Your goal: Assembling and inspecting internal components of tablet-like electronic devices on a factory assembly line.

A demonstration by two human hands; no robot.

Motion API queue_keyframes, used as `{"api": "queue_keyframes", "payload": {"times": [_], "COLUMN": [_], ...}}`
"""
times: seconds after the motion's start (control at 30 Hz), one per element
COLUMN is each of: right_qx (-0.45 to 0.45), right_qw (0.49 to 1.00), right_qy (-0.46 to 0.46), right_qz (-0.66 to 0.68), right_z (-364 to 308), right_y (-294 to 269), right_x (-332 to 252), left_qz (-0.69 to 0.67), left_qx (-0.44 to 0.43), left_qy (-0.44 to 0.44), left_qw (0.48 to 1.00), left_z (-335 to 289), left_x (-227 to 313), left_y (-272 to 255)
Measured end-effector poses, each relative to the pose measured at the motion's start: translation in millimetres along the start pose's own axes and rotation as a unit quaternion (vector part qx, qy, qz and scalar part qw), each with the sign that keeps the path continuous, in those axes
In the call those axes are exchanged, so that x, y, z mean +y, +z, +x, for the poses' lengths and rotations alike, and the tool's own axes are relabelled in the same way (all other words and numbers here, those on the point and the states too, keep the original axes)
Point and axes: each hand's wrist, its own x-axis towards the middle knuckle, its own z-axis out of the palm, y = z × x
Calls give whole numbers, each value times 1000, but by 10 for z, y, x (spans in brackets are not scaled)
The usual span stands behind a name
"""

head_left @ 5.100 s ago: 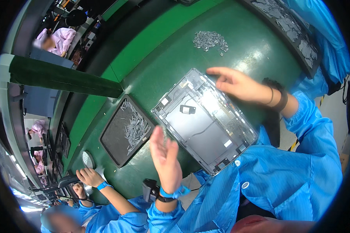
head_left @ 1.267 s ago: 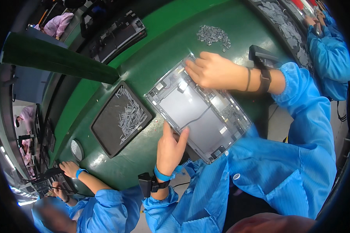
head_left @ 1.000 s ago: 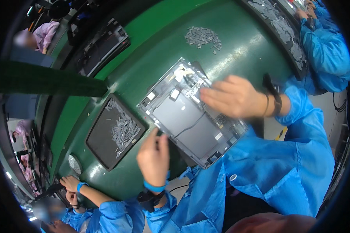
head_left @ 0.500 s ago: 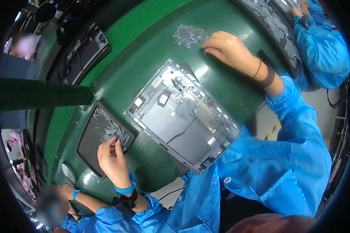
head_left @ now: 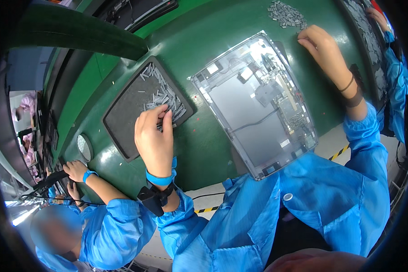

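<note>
My left hand [head_left: 155, 138] is over the near right part of a black tray [head_left: 122, 119]. Its thumb and fingertips are pinched together among slim grey strips [head_left: 168, 97]; whether a strip is between them I cannot make out. My right hand [head_left: 324, 51] is further off to the right, with thumb and forefinger drawn together beside a heap of small grey pieces [head_left: 285, 14]. Anything in that pinch is too small to name. Between my hands lies an opened laptop-like housing [head_left: 231, 97], its circuit board, cables and silver inner panel exposed.
A green post [head_left: 77, 29] rises beyond the tray. To the left, a co-worker's hand [head_left: 75, 170] rests near a round, pale-faced object [head_left: 84, 147]. A long dark tray of grey parts [head_left: 365, 38] lines the right, with another person's sleeve beyond. Another opened housing lies at the far edge.
My view has swung left, so the bench things sit further right in the picture. My left hand stays at the strips and my right hand stays beside the heap, both still pinched.
</note>
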Motion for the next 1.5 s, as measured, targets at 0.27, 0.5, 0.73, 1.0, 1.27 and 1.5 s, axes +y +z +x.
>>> {"api": "queue_keyframes", "payload": {"times": [0.27, 0.5, 0.73, 1.0, 1.27, 1.5], "right_qx": [37, 51, -48, -93, -63, -60], "right_qw": [999, 962, 931, 965, 961, 982], "right_qy": [-9, 82, 58, -2, 71, 53], "right_qz": [-8, 257, 356, 246, 261, 174], "right_z": [-54, 159, 393, 608, 561, 523], "right_y": [-12, 16, 88, 279, 295, 297], "right_x": [-64, -242, -194, -328, -415, -504], "left_qz": [57, 42, 5, -143, -416, -551], "left_qx": [3, 0, 50, 137, 49, -77], "left_qy": [14, -10, -82, -100, -105, -109], "left_qw": [998, 999, 995, 975, 902, 824], "left_z": [120, 37, 80, 56, 61, 178], "left_x": [44, -23, -7, -85, 530, 931], "left_y": [80, -81, 27, 128, 230, 647]}}
